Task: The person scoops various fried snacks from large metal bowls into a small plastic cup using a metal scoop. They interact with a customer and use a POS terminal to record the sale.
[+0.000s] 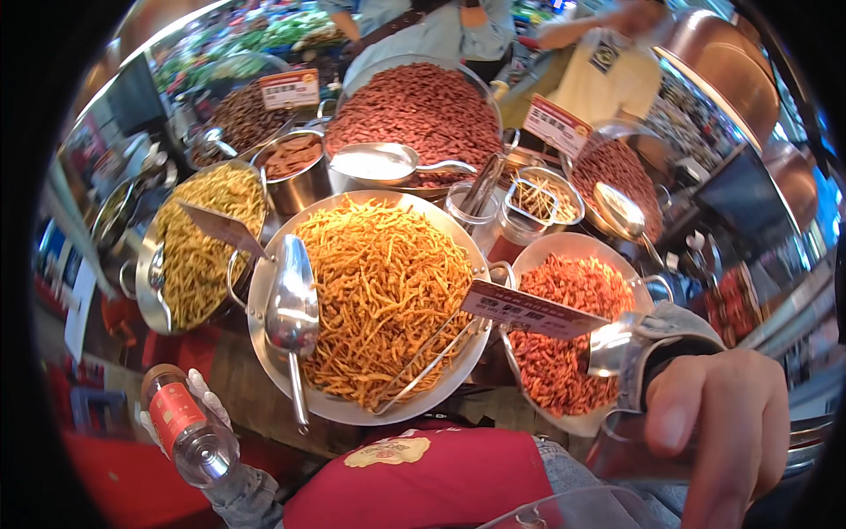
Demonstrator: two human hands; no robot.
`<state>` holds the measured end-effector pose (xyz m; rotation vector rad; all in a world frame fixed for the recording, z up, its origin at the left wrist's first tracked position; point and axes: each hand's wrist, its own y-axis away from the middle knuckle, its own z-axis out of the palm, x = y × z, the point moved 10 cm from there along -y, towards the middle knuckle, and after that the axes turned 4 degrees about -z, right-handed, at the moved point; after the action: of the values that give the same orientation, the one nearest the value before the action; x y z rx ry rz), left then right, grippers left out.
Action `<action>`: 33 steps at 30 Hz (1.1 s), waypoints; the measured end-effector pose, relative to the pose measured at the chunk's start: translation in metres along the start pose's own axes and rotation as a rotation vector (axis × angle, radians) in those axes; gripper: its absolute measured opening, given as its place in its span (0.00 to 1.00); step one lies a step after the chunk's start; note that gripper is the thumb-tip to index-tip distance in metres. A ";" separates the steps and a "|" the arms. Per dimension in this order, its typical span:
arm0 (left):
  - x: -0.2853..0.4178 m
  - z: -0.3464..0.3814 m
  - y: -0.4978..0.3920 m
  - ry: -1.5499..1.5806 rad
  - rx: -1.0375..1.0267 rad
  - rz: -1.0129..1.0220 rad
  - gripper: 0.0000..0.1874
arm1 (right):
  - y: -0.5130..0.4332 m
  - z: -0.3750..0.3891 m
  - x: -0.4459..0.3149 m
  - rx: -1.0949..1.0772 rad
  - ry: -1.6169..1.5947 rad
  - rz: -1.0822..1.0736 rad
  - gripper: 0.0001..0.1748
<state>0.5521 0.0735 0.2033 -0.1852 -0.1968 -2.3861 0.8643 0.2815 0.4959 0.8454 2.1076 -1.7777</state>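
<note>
My left hand [210,401], in a white glove, grips a clear plastic jar [205,449] with a brown lid and a red label. The jar is tilted, its base towards me; no contents can be made out. Large and near the lens, my bare right hand [727,410] is raised with bent fingers. Its fingertips run out of the picture, so anything it touches is hidden. Before me stands a wide metal pan [264,357] of golden fried shreds [377,284]. A metal scoop [291,297] lies on its left side and tongs [429,364] rest on its right.
A pan of reddish shreds [562,284] stands right, yellowish food [205,244] left, red-brown pieces [416,106] behind. Sign cards [535,309] jut over the pans. A clear cup with tongs [482,192] is between them. Two people [423,40] [595,73] stand across the stall.
</note>
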 end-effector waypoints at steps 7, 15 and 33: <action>0.037 -0.004 -0.067 -0.064 -0.069 -0.138 0.35 | -0.037 0.050 0.035 0.059 0.034 0.019 0.18; 0.050 0.007 -0.089 -0.099 -0.137 -0.138 0.35 | -0.028 0.068 0.022 0.162 0.099 -0.036 0.17; 0.048 0.033 -0.088 -0.407 -0.208 0.205 0.25 | 0.312 -0.019 -0.043 1.480 0.168 -0.084 0.22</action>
<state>0.4601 0.1126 0.2368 -0.7543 -0.1113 -2.1389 1.0822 0.3142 0.2703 1.1364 0.5047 -3.2757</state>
